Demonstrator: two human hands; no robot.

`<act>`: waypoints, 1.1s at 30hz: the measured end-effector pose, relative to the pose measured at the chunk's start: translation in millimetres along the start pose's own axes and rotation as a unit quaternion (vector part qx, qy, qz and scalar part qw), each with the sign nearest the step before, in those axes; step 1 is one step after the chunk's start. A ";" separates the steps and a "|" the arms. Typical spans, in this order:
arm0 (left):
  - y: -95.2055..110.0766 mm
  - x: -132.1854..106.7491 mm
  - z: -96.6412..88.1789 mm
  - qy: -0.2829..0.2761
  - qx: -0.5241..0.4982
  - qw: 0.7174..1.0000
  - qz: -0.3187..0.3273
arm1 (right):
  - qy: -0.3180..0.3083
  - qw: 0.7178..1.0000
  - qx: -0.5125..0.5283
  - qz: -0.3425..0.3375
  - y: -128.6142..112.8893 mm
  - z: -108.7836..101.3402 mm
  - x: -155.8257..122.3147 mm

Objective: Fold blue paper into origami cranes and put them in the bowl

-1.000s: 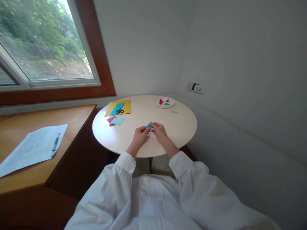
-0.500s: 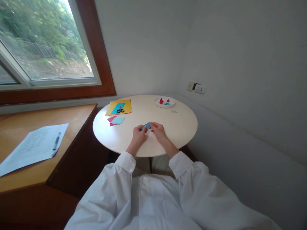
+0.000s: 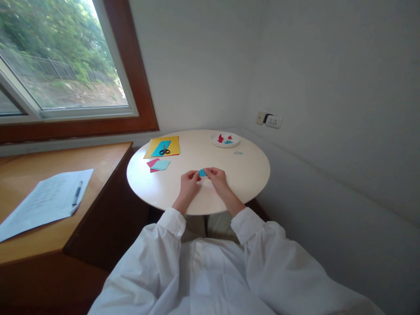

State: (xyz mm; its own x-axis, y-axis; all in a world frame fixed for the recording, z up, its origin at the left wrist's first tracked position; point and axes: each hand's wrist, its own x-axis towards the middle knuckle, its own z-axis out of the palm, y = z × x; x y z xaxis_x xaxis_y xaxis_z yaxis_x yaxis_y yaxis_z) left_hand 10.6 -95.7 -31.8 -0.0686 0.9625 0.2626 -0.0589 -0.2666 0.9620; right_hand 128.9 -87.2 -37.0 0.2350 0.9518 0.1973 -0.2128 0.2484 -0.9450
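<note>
A small piece of blue folded paper (image 3: 202,173) is pinched between my two hands over the near middle of the round white table (image 3: 183,192). My left hand (image 3: 190,182) grips its left side with thumb and fingers. On its right side, my right hand (image 3: 216,176) is closed on it. Fingertips cover both ends, so its full shape is hidden. A bit of red shows just under my left fingertips; I cannot tell what it is.
A white plate (image 3: 216,145) with red and blue folded paper figures stands at the back. Black-handled scissors (image 3: 164,151) lie on coloured paper sheets (image 3: 151,151); smaller paper squares (image 3: 160,165) lie nearer. A small scrap (image 3: 238,153) rests right. Beside stands a wooden desk (image 3: 101,164).
My left fingers have shifted slightly left and show more of the blue paper, which now looks more upright and rounded. My right hand has barely moved.
</note>
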 end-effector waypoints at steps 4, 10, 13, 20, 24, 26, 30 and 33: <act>0.1 0.4 -0.4 0.016 -0.028 0.999 -0.012 | -0.006 1.000 -0.004 0.010 -3.1 0.5 -2.1; -3.4 3.6 -3.9 0.054 -0.057 0.996 -0.049 | -0.042 0.999 -0.003 0.001 -12.2 1.4 -8.4; -4.7 4.9 -4.7 0.067 -0.066 0.994 -0.057 | -0.069 0.998 -0.002 -0.010 -12.6 3.6 -9.8; -3.6 4.5 -3.0 0.062 -0.075 0.994 -0.050 | -0.089 0.996 -0.004 -0.015 -4.0 5.6 -4.9; -2.8 4.1 -1.0 0.046 -0.079 0.995 -0.038 | -0.082 0.996 -0.004 -0.016 -1.1 4.6 -2.8; -3.0 4.3 -0.6 0.042 -0.081 0.995 -0.036 | -0.081 0.997 -0.005 -0.017 -1.2 4.4 -3.1; -3.6 4.8 -0.9 0.041 -0.090 0.994 -0.035 | -0.083 0.996 -0.012 -0.022 -2.5 4.5 -4.6; -3.0 4.4 -0.8 0.041 -0.098 0.994 -0.031 | -0.081 0.996 -0.017 -0.025 -2.0 4.0 -4.1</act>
State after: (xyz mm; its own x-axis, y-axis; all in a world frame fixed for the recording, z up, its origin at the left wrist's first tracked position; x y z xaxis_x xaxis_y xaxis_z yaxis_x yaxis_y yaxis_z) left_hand 9.8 -90.7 -33.6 -0.1398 0.9720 0.1887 -0.2578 -0.2197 0.9409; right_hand 124.5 -90.9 -34.9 0.0877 0.9559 0.2804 -0.1721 0.2918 -0.9409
